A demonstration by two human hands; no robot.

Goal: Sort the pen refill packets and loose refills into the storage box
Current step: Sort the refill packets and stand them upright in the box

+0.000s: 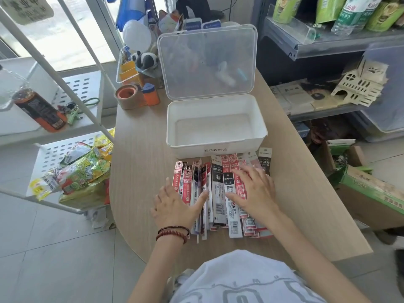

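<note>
A white storage box (pixel 216 147) stands in the middle of the wooden table with its clear lid (pixel 207 60) tipped up behind it; the inside looks empty. In front of it lies a spread of pen refill packets (pixel 218 186), red, white and black, with a few thin loose refills (pixel 199 234) poking out at the near edge. My left hand (pixel 175 206) lies flat on the left side of the spread, fingers straight. On the right side my right hand (pixel 253 189) lies flat on the packets, fingers spread.
A tape roll (pixel 129 96), an orange sharpener (pixel 150 95) and a panda figure (pixel 145 59) crowd the table's far left. A white rack with snack bags (pixel 85 171) stands to the left. Shelves with a wooden house model (pixel 358 84) and a cardboard box (pixel 371 193) are on the right.
</note>
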